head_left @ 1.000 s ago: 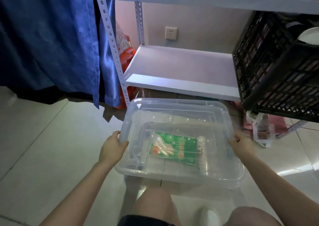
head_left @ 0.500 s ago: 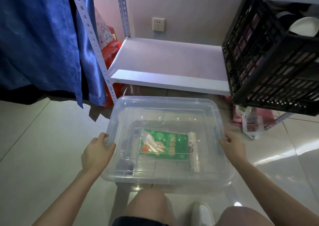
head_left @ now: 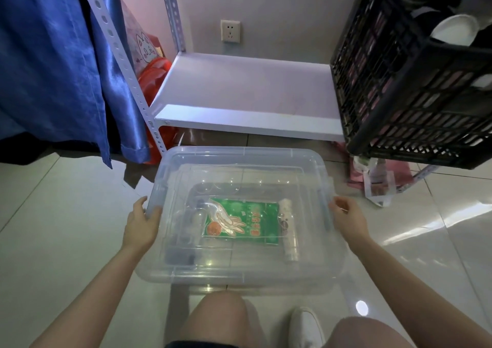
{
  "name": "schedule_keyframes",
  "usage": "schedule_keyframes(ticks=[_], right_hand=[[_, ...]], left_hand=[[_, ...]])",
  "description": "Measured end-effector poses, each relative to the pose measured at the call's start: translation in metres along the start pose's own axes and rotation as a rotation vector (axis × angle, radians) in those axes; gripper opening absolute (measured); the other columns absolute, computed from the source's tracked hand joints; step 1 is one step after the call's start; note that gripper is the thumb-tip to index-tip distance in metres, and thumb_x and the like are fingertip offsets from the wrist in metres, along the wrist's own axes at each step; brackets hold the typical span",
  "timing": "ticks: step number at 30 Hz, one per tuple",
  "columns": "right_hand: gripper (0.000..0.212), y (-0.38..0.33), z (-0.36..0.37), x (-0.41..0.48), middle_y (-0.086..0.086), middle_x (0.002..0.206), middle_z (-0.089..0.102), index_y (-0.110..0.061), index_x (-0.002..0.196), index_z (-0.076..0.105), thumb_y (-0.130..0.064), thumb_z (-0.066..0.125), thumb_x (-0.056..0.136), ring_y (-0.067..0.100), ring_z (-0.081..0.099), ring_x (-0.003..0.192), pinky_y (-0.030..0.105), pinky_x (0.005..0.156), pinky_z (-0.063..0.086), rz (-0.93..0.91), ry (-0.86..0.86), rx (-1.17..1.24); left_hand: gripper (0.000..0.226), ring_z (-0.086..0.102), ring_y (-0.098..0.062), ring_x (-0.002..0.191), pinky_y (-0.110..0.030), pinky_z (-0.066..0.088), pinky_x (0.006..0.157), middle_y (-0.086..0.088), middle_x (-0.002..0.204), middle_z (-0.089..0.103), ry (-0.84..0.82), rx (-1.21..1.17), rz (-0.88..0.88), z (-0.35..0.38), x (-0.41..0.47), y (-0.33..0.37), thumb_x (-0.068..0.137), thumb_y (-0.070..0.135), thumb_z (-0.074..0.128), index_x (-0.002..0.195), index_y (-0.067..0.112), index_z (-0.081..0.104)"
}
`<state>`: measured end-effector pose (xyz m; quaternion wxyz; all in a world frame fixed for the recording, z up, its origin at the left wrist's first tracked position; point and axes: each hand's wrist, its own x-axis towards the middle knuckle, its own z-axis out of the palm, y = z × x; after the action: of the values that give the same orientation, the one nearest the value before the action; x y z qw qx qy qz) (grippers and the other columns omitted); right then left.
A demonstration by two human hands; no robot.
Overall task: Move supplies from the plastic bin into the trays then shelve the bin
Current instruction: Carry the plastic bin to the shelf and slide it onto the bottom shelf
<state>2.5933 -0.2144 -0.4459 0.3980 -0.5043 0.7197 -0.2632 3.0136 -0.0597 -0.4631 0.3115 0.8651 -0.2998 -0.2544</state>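
Note:
A clear plastic bin sits low over the tiled floor in front of my knees. My left hand grips its left rim and my right hand grips its right rim. Inside lie a green packet printed with a hand picture, a pale tube along the packet's right side, and a dark small item at the near left. The white bottom shelf stands just beyond the bin, bare on its left part.
A black slatted crate fills the shelf's right side and overhangs its front edge. Blue curtain hangs at left by the perforated post. Red bag behind the post. Small pink items lie on the floor under the crate.
The view has dropped and closed in on the shelf. The bin now sits lower and nearer the shelf front, both hands still on its rims.

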Motion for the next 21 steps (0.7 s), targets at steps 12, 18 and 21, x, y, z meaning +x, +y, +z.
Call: schedule_keyframes(ticks=[12,18,21], right_hand=[[0.071,-0.005,-0.015,0.030,0.008,0.096,0.058,-0.015,0.135,0.044,-0.025,0.079,0.074,0.023,0.056,0.077,0.036,0.066,0.050,0.161,-0.126,0.079],[0.048,-0.013,-0.004,0.025,0.011,0.103,0.066,-0.009,0.118,0.061,-0.030,0.075,0.077,0.028,0.060,0.087,0.043,0.078,0.053,-0.007,-0.048,-0.245],[0.032,-0.012,0.001,0.022,0.014,0.087,0.067,-0.006,0.103,0.066,-0.026,0.072,0.079,0.033,0.062,0.081,0.043,0.075,0.053,-0.056,0.004,-0.263]], left_hand=[[0.061,0.059,-0.031,0.074,-0.039,0.048,0.066,-0.013,0.089,0.062,0.080,-0.078,-0.079,-0.010,0.018,0.001,0.079,0.042,0.072,0.124,0.004,0.056],[0.039,0.061,-0.031,0.071,-0.036,0.043,0.063,-0.011,0.085,0.065,0.072,0.081,0.061,-0.004,0.009,0.002,0.086,0.042,0.064,0.106,0.010,0.057],[0.039,0.059,-0.039,0.072,-0.042,0.045,0.064,-0.017,0.075,0.065,0.129,0.165,0.079,0.000,0.007,0.002,0.088,0.043,0.060,0.095,0.005,0.054]])
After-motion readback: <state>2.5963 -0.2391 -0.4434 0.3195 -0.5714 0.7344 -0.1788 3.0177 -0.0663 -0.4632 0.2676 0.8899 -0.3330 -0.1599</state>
